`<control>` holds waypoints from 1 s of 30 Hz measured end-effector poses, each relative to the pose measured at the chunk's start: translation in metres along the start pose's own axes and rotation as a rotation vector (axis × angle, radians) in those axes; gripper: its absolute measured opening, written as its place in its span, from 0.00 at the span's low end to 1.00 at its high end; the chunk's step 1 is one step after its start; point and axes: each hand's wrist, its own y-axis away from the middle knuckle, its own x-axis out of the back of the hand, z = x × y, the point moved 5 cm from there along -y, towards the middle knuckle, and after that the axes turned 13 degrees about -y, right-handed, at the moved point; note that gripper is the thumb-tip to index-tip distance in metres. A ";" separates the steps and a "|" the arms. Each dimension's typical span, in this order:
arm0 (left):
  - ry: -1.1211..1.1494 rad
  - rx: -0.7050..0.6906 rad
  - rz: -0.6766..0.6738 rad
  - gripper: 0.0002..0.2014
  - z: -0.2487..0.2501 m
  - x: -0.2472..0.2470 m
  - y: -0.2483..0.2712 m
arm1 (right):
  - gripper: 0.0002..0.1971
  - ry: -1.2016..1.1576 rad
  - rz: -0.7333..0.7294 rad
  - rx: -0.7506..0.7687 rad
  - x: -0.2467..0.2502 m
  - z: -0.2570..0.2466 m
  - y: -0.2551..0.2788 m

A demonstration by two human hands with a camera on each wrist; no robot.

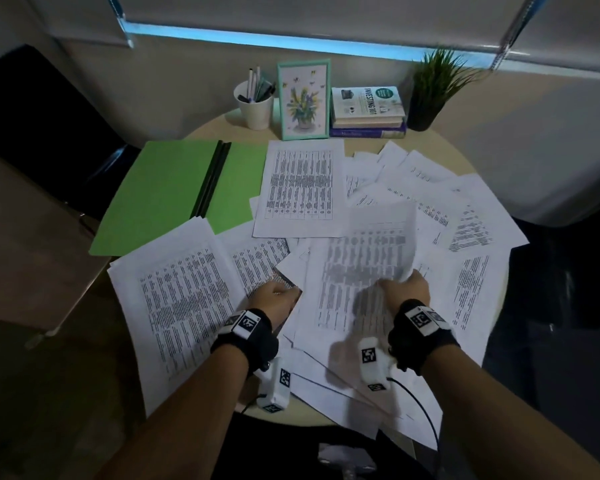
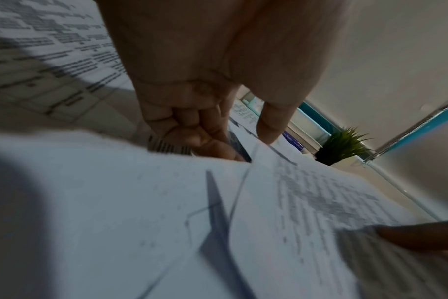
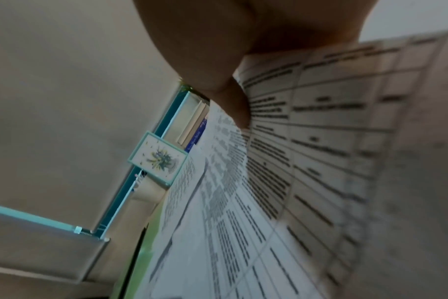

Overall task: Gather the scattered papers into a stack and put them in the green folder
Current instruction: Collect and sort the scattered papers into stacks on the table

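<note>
Printed papers (image 1: 465, 216) lie scattered over the round table (image 1: 478, 157). The green folder (image 1: 167, 195) lies open at the back left, partly under sheets. My left hand (image 1: 284, 293) grips the right edge of a gathered stack (image 1: 181, 306) at the front left; in the left wrist view its fingers (image 2: 192, 139) curl under the stack (image 2: 51, 60). My right hand (image 1: 397, 283) pinches the lower edge of one sheet (image 1: 374, 247), lifted and blurred above the pile. In the right wrist view the thumb (image 3: 234, 103) presses on that sheet (image 3: 320, 141).
Along the table's back stand a white cup of pens (image 1: 255, 105), a framed flower picture (image 1: 303, 98), stacked books (image 1: 368, 112) and a potted plant (image 1: 430, 95). A dark chair (image 1: 32, 116) is at the left. Sheets overhang the front edge (image 1: 361, 414).
</note>
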 end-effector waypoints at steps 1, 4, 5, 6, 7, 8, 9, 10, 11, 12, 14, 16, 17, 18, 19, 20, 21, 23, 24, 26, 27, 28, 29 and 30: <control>-0.004 0.003 -0.001 0.15 -0.003 0.000 -0.002 | 0.15 -0.019 0.033 -0.001 0.007 -0.001 -0.004; -0.056 -0.004 -0.003 0.11 -0.005 0.001 -0.003 | 0.16 -0.081 0.127 -0.016 0.032 -0.004 -0.014; -0.098 0.000 -0.012 0.10 -0.006 0.001 -0.004 | 0.17 -0.095 0.148 -0.037 0.039 -0.004 -0.017; -0.115 -0.007 -0.012 0.09 -0.005 0.002 -0.003 | 0.17 -0.099 0.156 -0.061 0.044 -0.003 -0.019; -0.136 -0.006 -0.019 0.08 -0.005 0.001 -0.005 | 0.18 -0.092 0.146 -0.086 0.046 -0.003 -0.020; -0.145 -0.016 -0.028 0.08 -0.003 0.000 -0.005 | 0.19 -0.079 0.123 -0.110 0.045 -0.002 -0.022; -0.184 -0.020 -0.033 0.09 0.000 -0.001 -0.006 | 0.23 -0.061 0.101 -0.142 0.042 0.000 -0.025; -0.231 -0.035 -0.013 0.10 0.003 -0.001 -0.005 | 0.28 -0.036 0.083 -0.169 0.038 0.003 -0.029; -0.283 -0.043 0.051 0.11 0.007 0.002 -0.006 | 0.33 -0.007 0.078 -0.183 0.034 0.004 -0.032; -0.315 -0.064 0.153 0.17 0.013 0.006 -0.005 | 0.36 0.018 0.075 -0.193 0.031 0.003 -0.032; -0.322 -0.121 0.350 0.27 0.025 0.016 -0.005 | 0.37 0.042 0.076 -0.194 0.026 -0.006 -0.024; -0.314 -0.166 0.353 0.36 0.037 0.018 -0.009 | 0.35 0.032 0.071 -0.196 0.021 -0.012 -0.019; -0.337 -0.176 0.277 0.40 0.041 0.014 -0.015 | 0.34 0.013 0.069 -0.202 0.019 -0.013 -0.019; -0.359 -0.186 0.184 0.44 0.045 0.009 -0.021 | 0.33 -0.011 0.059 -0.204 0.016 -0.014 -0.018; -0.392 -0.188 0.101 0.47 0.048 0.004 -0.025 | 0.33 -0.031 0.045 -0.212 0.014 -0.013 -0.019; -0.432 -0.204 0.063 0.48 0.051 -0.002 -0.030 | 0.34 -0.048 0.026 -0.223 0.012 -0.011 -0.020; -0.470 -0.217 0.055 0.49 0.056 -0.006 -0.031 | 0.35 -0.059 -0.001 -0.245 0.012 -0.010 -0.020; -0.456 -0.256 0.073 0.44 0.062 -0.013 -0.027 | 0.35 -0.065 -0.062 -0.274 0.009 -0.004 -0.022; -0.425 -0.293 0.079 0.39 0.065 -0.017 -0.022 | 0.34 -0.074 -0.078 -0.274 0.009 0.000 -0.023; -0.382 -0.351 0.057 0.27 0.069 -0.022 -0.010 | 0.34 -0.137 -0.066 -0.264 0.012 0.001 -0.022; -0.380 -0.357 0.043 0.23 0.068 -0.024 -0.005 | 0.31 -0.169 -0.050 -0.240 0.014 0.001 -0.021; -0.378 -0.352 0.042 0.21 0.067 -0.023 -0.003 | 0.25 -0.188 -0.032 -0.202 0.018 0.000 -0.021; -0.388 -0.336 0.042 0.20 0.064 -0.022 -0.004 | 0.21 -0.204 -0.005 -0.155 0.022 -0.003 -0.020; -0.402 -0.320 0.045 0.19 0.061 -0.019 -0.005 | 0.18 -0.204 0.025 -0.109 0.027 -0.006 -0.021</control>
